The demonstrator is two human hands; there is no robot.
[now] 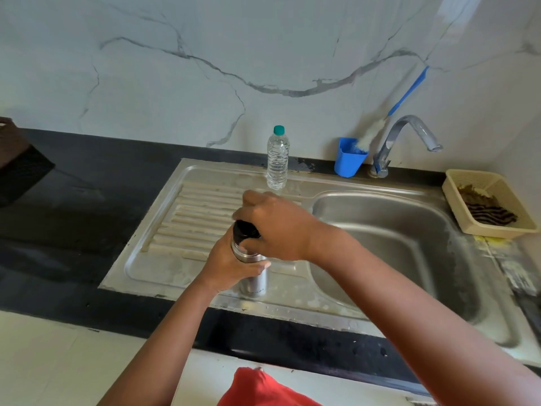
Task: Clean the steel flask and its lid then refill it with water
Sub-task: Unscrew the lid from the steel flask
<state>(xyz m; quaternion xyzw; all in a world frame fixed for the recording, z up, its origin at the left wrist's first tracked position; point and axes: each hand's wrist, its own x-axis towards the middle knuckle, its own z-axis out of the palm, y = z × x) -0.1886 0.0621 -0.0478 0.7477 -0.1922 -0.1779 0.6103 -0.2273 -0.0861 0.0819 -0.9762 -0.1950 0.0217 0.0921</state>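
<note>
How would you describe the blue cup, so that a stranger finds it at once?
Start at the steel sink and go to the tap behind it. The blue cup stands just left of the tap, against the wall. Only it holds a blue-handled brush.

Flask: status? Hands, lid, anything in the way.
Left hand grips flask body, upright on drainboard. Right hand curled round black lid, still on. Nothing blocking; water bottle stands behind.

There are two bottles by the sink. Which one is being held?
The steel flask with the black lid: both hands grip it on the drainboard. The clear plastic bottle with the green cap stands untouched behind it.
</note>
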